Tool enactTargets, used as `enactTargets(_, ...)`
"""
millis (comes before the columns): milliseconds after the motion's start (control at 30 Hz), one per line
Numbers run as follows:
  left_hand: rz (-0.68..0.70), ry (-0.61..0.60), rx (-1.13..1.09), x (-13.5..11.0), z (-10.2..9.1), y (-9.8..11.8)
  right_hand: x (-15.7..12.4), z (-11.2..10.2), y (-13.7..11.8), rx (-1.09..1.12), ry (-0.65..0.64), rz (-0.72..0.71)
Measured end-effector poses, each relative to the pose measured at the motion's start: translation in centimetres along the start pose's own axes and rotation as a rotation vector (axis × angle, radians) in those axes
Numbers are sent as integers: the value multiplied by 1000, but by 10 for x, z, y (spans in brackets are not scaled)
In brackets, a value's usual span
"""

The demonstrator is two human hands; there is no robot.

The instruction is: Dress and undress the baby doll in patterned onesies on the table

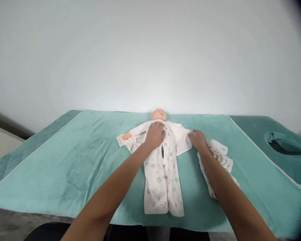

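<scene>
A baby doll (pixel 159 114) lies on its back, head toward the wall. Over its body is a white baby romper (pixel 161 187) with a small animal print, its legs spread flat toward me. My left hand (pixel 155 134) is on the doll's chest, fingers bent and closed at the romper's front; the fingertips are partly hidden. Out to the right, my right hand (pixel 197 139) pinches the outer end of the romper's plain white side (pixel 182 138). The doll's arm on the left, in a white sleeve (pixel 139 128), stretches outward with its bare hand (pixel 126 136) showing over printed cloth.
A crumpled printed white garment (pixel 219 155) lies right of the doll, partly behind my right forearm. A green sheet (pixel 72 160) covers the table. At the far right, the darker green cover has an oval opening (pixel 286 145). A pale wall (pixel 150 53) stands behind.
</scene>
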State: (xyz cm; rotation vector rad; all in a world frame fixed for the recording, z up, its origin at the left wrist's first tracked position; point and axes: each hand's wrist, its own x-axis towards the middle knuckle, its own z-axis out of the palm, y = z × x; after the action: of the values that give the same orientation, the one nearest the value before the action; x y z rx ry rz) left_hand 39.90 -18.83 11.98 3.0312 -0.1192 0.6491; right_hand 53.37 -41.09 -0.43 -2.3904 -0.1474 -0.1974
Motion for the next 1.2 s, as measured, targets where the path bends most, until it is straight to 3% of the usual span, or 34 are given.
enactTargets(100,13,-284,111,37,10,28,2,0,6,19,-1,80)
enactTargets(167,-44,-407,159,55,17,36,5,-1,9,28,-12,129)
enactTargets(333,-118,-531,189,70,23,30,15,-8,17,27,-64,120)
enactTargets(533,-107,-634,189,69,-4,4,25,-19,24,45,-30,153)
enactTargets(667,-118,-754,252,80,-10,10,25,-18,24,82,18,215)
enactTargets(733,-82,-752,307,84,1,24,25,-17,24,95,23,230)
enactTargets(867,22,-655,381,85,41,55,25,-15,26,101,1,225)
enactTargets(1000,54,-614,372,86,70,63,26,-13,28,85,-31,211)
enactTargets(1100,103,-614,349,89,70,56,25,-13,27,78,-38,212)
enactTargets(1200,155,-609,349,90,51,45,23,-15,25,90,-33,228)
